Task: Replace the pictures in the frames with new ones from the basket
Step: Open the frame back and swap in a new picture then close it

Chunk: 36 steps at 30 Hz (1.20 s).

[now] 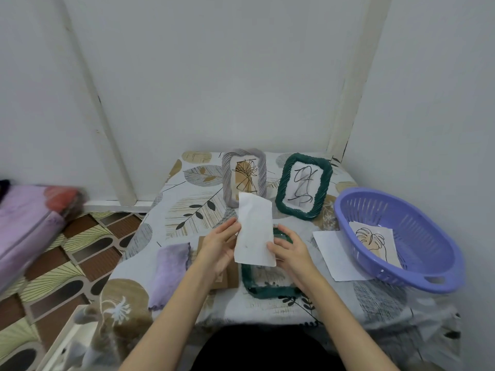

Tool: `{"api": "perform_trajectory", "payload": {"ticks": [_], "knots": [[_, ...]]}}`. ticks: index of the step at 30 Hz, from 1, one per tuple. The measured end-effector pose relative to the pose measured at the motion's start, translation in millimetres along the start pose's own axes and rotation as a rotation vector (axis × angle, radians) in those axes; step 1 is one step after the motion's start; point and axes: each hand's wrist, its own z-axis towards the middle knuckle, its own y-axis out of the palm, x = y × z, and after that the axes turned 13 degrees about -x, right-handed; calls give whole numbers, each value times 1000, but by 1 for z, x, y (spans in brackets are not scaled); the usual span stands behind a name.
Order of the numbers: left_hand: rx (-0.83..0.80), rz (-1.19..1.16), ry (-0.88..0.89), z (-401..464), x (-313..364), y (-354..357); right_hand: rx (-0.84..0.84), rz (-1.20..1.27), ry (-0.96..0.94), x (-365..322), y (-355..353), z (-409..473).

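Both hands sit at lower center of the frame, holding one white sheet upright between them. Left hand pinches the sheet's left edge, thumb on front, fingers behind. Right hand grips the lower right edge, thumb on the paper, fingers curled behind it. The side of the sheet facing the camera is blank; any print cannot be told.

Directly under the sheet, lower center, a dark green frame lies flat on the table, partly hidden by the paper and the right hand. Left of it lies a brown cardboard backing, mostly under the left forearm. Further left, a lilac cloth lies flat.

At center, toward the table's far edge, two frames stand upright: a grey twisted-rim frame with a line drawing on beige, and just right of it a green twisted-rim frame with a black scribble drawing, tilted.

Right side: purple slotted basket on the table, one picture with a leaf outline inside. A blank white sheet lies flat beside the basket's left rim, partly tucked under it.

Patterned leaf tablecloth covers the table. Left edge: blurred purple bedding, patterned floor.
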Motion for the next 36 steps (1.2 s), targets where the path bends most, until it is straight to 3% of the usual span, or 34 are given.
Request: {"api": "perform_trajectory", "payload": {"ticks": [3, 6, 9, 13, 17, 24, 36], "knots": [[37, 222, 80, 3, -7, -6, 81, -202, -68, -6, -9, -2], [24, 845, 127, 9, -21, -14, 143, -510, -88, -12, -24, -6], [-46, 1368, 50, 12, -29, -20, 79, -786, 29, -12, -40, -6], [-122, 1746, -36, 14, -33, -27, -43, -1044, 87, -4, -49, -4], [-177, 1910, -104, 14, -31, -32, -119, -1230, 102, 4, -52, -5], [-269, 1958, -210, 14, -28, -35, -129, -1453, 124, 3, -56, -12], [-321, 1891, -270, 10, -27, -39, -173, -1365, 162, 2, -58, -16]]}}
